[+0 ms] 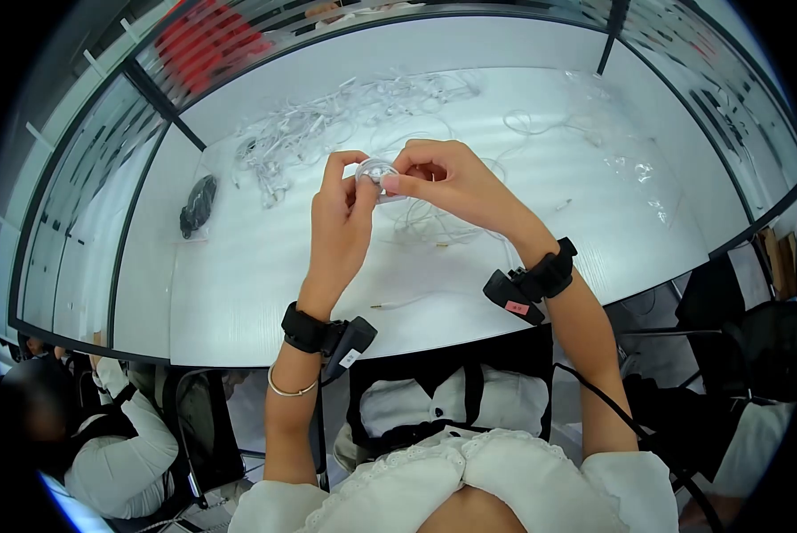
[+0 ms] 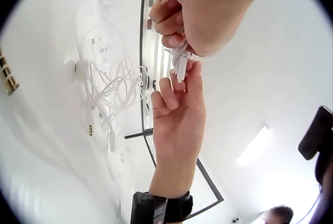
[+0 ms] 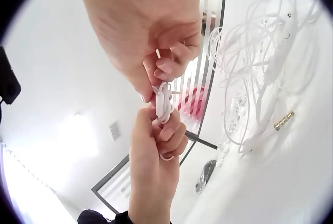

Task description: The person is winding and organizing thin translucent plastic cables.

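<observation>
The left hand [image 1: 341, 222] and right hand [image 1: 462, 186] pinch 1 coiled white earphone cable [image 1: 378, 170], partly hidden, above the desk [image 1: 247, 293]; marks on the pink label [image 1: 517, 307] are too small to read.

An office, by its look: a white wood-grained desk [image 1: 283, 266] walled by white, dark-framed partition panels [image 1: 141, 275] with striped glass panes [image 1: 87, 222] above, a seated person in white sleeves [image 1: 119, 462] beyond its near left corner, and tangled thin white cables [image 1: 327, 115] (more workshop than paperwork) toward the far edge.
</observation>
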`<state>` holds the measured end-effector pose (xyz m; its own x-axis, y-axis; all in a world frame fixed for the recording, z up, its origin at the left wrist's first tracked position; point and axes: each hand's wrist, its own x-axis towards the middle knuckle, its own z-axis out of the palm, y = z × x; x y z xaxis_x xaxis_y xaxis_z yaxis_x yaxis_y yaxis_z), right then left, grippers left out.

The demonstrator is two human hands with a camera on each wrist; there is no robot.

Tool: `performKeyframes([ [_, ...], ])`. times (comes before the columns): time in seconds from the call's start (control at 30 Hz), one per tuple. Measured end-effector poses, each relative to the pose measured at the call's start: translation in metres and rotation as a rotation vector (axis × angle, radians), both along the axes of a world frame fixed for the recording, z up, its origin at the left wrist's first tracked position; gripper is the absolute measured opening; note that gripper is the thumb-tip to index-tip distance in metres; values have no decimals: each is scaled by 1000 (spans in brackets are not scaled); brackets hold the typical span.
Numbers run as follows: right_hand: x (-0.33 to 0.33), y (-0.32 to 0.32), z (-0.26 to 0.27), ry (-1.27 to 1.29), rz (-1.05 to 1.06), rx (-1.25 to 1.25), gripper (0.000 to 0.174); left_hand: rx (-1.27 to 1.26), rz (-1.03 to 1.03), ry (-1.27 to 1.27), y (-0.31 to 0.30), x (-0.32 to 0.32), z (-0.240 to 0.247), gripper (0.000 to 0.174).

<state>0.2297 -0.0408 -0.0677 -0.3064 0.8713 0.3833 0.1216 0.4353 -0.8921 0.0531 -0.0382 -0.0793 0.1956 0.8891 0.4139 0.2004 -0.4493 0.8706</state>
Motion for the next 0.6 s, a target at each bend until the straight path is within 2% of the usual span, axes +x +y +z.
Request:
performKeyframes([
  [0.1, 1, 0, 2, -42, 2, 7, 23, 33, -10, 57, -1, -3, 3, 14],
  [0.4, 8, -1, 7, -2, 48, -87, 23, -71, -105, -108, -7, -2, 18, 13],
  [0.5, 8, 1, 3, 28, 79, -12, 23, -191, -163, -199, -4, -10, 18, 13],
  [0.6, 6, -1, 3, 187, 169, -74, 21, -307, -293, -331, 1, -12, 15, 12],
])
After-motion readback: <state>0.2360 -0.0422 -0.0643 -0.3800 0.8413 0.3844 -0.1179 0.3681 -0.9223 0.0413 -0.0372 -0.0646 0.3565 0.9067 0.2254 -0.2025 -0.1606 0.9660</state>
